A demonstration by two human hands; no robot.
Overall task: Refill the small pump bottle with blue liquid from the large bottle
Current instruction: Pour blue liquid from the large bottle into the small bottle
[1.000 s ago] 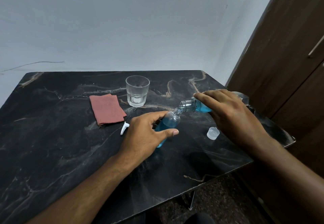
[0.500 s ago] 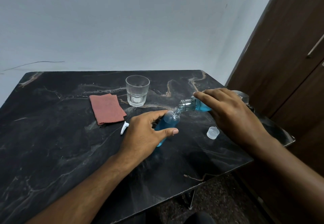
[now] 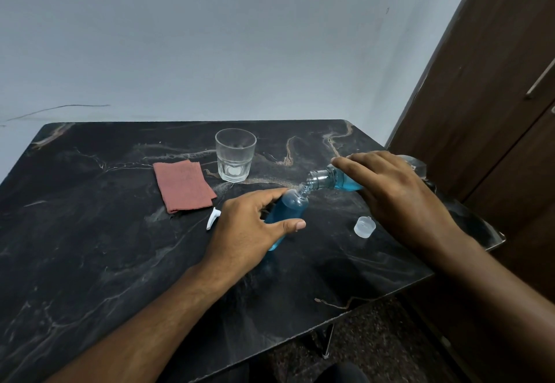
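1. Head view, hands: left hand [image 3: 246, 229] wrapped round the small pump bottle [image 3: 286, 214], thumb and fingers clamped on its body, steadying it near the middle of the table [image 3: 90, 247], a little toward the right edge. Right hand [image 3: 399, 193] closed over the large bottle [image 3: 333, 179], tipped almost flat, open mouth just over the small neck.
2. Step in hand, as judged: pouring, blue liquid passing between the two necks. Small bottle already blue through most of its height, so apparently far along.
3. Next move calls for: watching the level, righting the large bottle before overflow, keeping the mouths aligned; then pump and cap back on.
4. Count: two bottles; one glass [image 3: 235, 154] toward the far edge; one red cloth [image 3: 183, 186] just left of the glass; one clear cap [image 3: 364, 227] near the right edge; one white pump part [image 3: 212, 218], partly hidden behind the left hand.
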